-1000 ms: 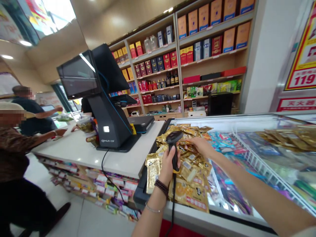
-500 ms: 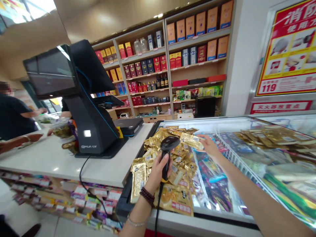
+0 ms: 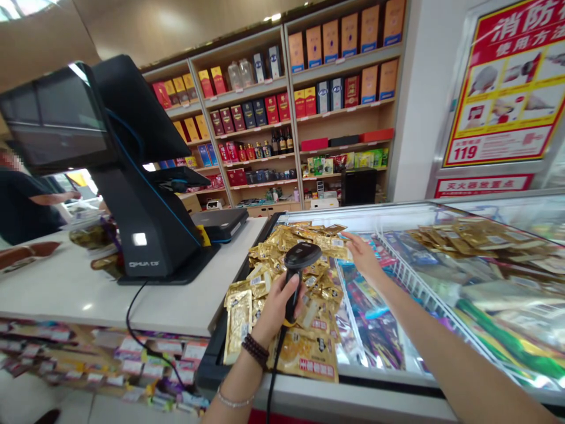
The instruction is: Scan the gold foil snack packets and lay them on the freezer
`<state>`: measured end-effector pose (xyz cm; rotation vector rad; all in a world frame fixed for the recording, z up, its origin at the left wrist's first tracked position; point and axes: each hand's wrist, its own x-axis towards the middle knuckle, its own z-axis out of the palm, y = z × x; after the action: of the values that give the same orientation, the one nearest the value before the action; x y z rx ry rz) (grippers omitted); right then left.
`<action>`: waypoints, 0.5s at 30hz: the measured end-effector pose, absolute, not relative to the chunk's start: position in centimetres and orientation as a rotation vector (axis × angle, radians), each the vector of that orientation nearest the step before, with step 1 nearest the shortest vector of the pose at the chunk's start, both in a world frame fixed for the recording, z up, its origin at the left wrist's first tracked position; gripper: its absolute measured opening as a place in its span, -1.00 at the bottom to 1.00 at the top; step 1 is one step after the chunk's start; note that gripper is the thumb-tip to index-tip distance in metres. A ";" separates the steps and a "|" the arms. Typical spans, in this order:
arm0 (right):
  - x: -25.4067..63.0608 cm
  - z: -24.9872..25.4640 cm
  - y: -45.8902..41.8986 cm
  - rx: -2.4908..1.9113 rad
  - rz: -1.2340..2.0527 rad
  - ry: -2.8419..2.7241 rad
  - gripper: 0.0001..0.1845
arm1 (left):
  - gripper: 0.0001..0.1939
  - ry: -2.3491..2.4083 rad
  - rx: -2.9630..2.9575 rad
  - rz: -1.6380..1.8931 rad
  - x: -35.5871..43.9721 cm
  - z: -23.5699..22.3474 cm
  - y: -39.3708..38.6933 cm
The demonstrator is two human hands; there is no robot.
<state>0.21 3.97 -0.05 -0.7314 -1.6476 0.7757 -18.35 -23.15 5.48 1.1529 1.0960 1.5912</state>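
My left hand (image 3: 278, 309) is shut on a black handheld barcode scanner (image 3: 297, 277), whose black cord runs down past my wrist. That wrist wears a dark bead bracelet (image 3: 255, 351) and a thin silver chain. Under the hand lies a heap of gold foil sachets (image 3: 286, 247) on the freezer's glass top. My right hand (image 3: 364, 256) hangs over the heap's right edge with its fingers apart, holding nothing and just clear of the nearest sachets.
A black QHUA till with a screen (image 3: 141, 176) stands on the white counter (image 3: 66, 294) to my left. A second pile of gold sachets (image 3: 477, 238) lies on the glass to the right. Shelves of boxed liquor (image 3: 273, 106) fill the back wall. A person in a dark shirt (image 3: 22, 206) stands at far left.
My right hand has let go of a gold sachet, which now lies on the heap, and has moved up and right. The view has swung left. The scanner stays in my left hand.
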 end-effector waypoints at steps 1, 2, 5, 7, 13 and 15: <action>0.2 -0.1 4.0 -0.731 0.766 -1.649 -0.51 | -0.25 1.098 1.149 1.585 -18.4 5.5 -23.1; 0.2 -0.2 4.0 -0.730 0.762 -1.652 -0.51 | -0.24 1.101 1.148 1.578 -18.4 5.5 -23.2; 0.0 -0.4 4.0 -0.735 0.768 -1.650 -0.50 | -0.24 1.106 1.157 1.565 -18.4 5.6 -23.2; -0.1 -0.4 4.0 -0.741 0.771 -1.646 -0.51 | -0.24 1.100 1.159 1.563 -18.4 5.6 -23.2; -0.2 -0.3 3.8 -0.731 0.791 -1.609 -0.57 | -0.22 1.093 1.143 1.574 -18.4 5.6 -23.2; -0.2 -0.6 3.9 -0.738 0.835 -1.552 -0.54 | -0.22 1.098 1.133 1.589 -18.5 5.6 -23.2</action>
<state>-0.16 3.94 -0.56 -0.7377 -1.5523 0.8352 -18.49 -23.21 5.57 1.1332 1.0978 1.5893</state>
